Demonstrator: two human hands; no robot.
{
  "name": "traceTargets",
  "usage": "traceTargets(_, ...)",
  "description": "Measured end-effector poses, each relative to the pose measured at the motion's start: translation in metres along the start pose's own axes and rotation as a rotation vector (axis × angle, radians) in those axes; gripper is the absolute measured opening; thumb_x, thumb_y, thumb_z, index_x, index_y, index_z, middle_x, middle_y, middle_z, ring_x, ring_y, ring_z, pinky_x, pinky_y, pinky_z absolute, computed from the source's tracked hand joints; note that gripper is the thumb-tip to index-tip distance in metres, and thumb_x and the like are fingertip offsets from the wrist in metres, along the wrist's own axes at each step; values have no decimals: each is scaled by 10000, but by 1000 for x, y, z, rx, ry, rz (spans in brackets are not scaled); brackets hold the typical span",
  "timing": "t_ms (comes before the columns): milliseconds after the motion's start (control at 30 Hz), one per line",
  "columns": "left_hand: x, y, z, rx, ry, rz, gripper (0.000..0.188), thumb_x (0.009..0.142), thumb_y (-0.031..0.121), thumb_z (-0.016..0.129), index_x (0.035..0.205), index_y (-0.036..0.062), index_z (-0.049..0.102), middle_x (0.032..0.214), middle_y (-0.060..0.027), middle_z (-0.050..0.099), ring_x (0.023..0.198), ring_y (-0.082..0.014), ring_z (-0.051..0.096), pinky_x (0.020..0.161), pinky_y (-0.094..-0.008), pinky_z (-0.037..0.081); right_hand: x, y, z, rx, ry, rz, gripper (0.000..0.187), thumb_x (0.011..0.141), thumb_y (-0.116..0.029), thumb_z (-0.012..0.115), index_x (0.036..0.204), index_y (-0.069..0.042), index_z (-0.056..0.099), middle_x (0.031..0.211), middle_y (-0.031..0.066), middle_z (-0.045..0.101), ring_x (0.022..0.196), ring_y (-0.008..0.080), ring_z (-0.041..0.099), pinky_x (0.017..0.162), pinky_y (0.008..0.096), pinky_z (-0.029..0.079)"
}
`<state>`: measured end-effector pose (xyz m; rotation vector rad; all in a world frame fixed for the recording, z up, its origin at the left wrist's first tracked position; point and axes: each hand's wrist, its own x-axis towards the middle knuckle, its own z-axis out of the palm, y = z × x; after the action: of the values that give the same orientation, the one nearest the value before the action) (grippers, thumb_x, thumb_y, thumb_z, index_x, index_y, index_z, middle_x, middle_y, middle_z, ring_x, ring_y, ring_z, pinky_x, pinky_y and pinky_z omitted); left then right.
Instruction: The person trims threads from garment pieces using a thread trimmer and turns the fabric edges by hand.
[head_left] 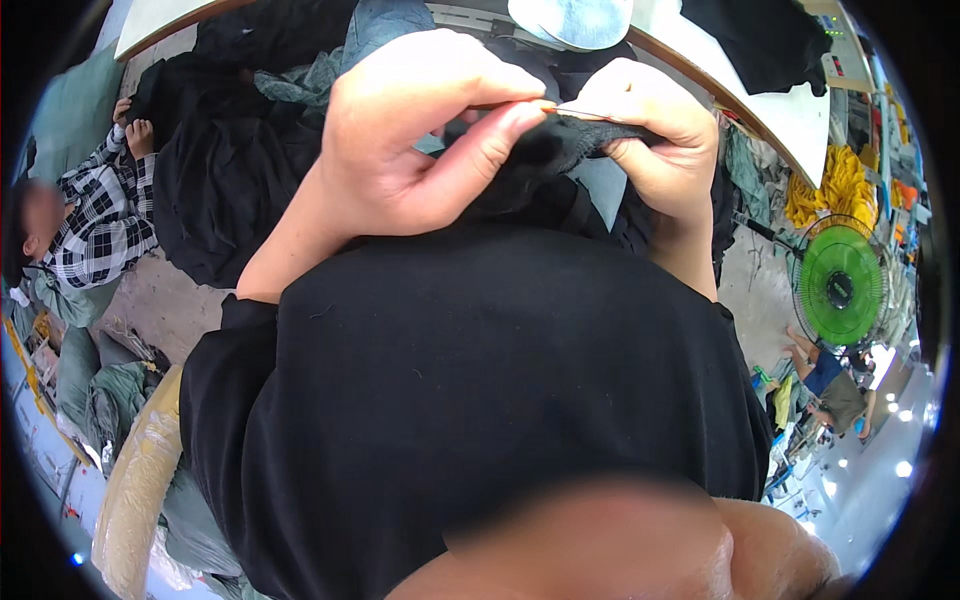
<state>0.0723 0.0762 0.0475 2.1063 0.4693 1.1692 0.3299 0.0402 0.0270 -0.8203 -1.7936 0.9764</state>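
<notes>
In front of my chest, my left hand (395, 140) is closed, with thumb and index finger pinching a slim orange-handled tool (549, 107). Its thin metal shaft points right, toward my other hand; its exact kind is too small to tell. My right hand (665, 135) is closed on black fabric (592, 140), gripped between thumb and fingers. The shaft reaches over the upper edge of this fabric, near the right fingers. More dark cloth hangs below and behind both hands, partly hidden by them.
A white tabletop (690, 45) with a brown edge stands ahead, bearing black cloth (755, 45). At left, a person in a checked shirt (105, 220) sits beside piled black fabric (215, 190). To the right are a green fan (840, 280) and yellow material (835, 190).
</notes>
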Motion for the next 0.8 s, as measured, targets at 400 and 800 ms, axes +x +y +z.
traceTargets(400, -6, -12, 0, 207, -11, 130, 213, 750, -67, 762, 961, -45, 752, 828, -128, 738, 727, -228, 710, 674, -300, 521, 1, 0, -6, -11, -1, -20, 233, 741, 67, 773, 974, 59, 768, 885, 144, 720, 846, 225, 683, 760, 301, 540)
traceTargets(800, -1, -13, 0, 244, -25, 162, 214, 691, -48, 778, 902, -26, 750, 784, -109, 702, 667, -217, 655, 621, -292, 497, 7, -9, -7, -45, -69, 17, 263, 714, 57, 768, 976, 45, 782, 827, 103, 695, 782, 189, 651, 679, 276, 488)
